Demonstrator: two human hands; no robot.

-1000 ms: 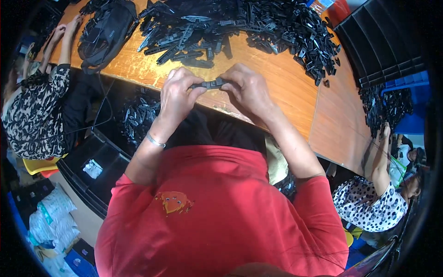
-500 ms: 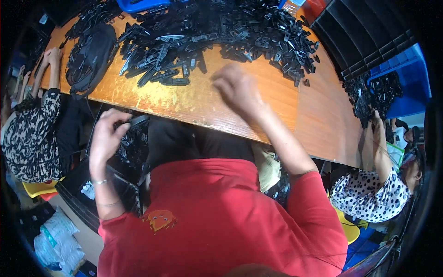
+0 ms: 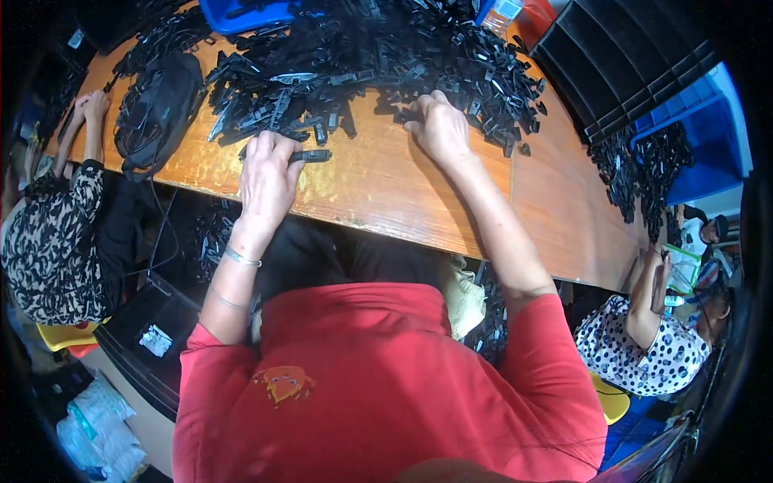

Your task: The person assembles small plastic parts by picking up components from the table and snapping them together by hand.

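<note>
My left hand is over the near left part of the wooden table, its fingers closed on a narrow black plastic part that sticks out to the right past the thumb. At the near edge of a big heap of black plastic parts, my right hand reaches down with curled fingers. Dark pieces lie right beside its fingertips; what they grip is hidden.
A black backpack lies left of the heap. Behind is a blue tray; black trays and a blue bin stand right. Co-workers sit at left and right. A black crate is low left.
My left hand has risen from below the table edge onto the table, now with a black plastic part. My right hand has moved slightly right and away, to the heap's edge.
</note>
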